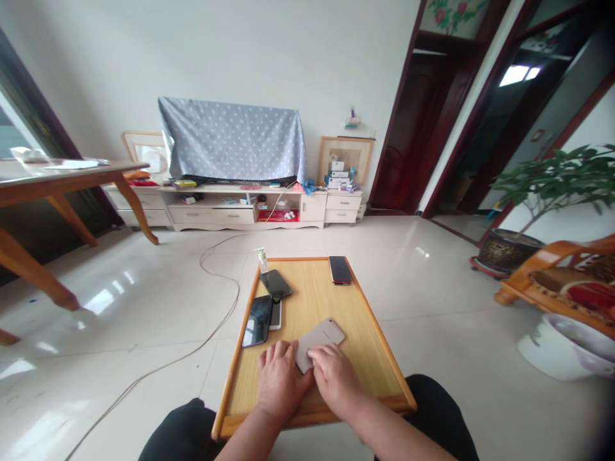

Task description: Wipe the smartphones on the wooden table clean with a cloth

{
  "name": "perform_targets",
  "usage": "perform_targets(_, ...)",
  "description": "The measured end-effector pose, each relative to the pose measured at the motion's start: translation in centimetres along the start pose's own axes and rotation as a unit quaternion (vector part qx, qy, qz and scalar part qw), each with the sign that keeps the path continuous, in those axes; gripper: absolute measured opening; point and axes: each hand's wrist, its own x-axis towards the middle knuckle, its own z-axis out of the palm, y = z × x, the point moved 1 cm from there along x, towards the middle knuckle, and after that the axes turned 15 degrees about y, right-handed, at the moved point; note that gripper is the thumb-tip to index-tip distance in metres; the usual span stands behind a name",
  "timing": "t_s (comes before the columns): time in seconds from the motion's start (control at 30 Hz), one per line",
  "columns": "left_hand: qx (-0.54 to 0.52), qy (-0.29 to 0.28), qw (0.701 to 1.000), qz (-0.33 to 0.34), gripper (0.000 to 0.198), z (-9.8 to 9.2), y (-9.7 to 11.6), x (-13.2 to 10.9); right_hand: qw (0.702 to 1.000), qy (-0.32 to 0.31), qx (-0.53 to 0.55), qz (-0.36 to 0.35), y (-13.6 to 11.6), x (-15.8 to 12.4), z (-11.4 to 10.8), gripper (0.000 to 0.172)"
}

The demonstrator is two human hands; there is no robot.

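A pale gold smartphone [323,337] lies back side up and slanted near the front of a small wooden table [312,288]. My left hand [281,384] grips its near left edge, the fingers along the side and the thumb by the lower end. Over the phone's lower part, my right hand [336,378] is closed, its fingertips pressed together on the back. A small dark spot shows at those fingertips; what they hold, if anything, I cannot make out.
Along the table's left side lie a dark phone [258,320], a white-edged phone [275,315] and another dark phone [275,283]. A pump bottle [262,261] stands at the far left corner. Another phone [340,270] lies far right. A cable [235,288] crosses the floor.
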Motion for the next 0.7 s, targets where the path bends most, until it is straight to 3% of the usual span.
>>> perform_targets(0.23,-0.010,-0.005,1.000,0.005,0.055,-0.1,-0.3,0.2,0.981,0.042,-0.110,0.153,5.7,4.1,-1.2,0.022)
perform_targets(0.43,-0.009,0.005,1.000,0.002,0.054,0.1,-0.5,0.2,0.990,0.021,-0.101,0.096,3.8,3.0,0.2,0.016)
perform_targets(0.6,-0.013,-0.011,1.000,-0.001,0.053,0.0,-0.6,0.3,0.978,0.035,-0.128,0.163,5.3,5.2,0.1,0.017)
perform_targets(0.7,-0.015,-0.010,1.000,-0.005,0.054,0.1,-0.8,0.2,0.977,0.029,-0.131,0.164,5.6,6.5,0.5,0.018)
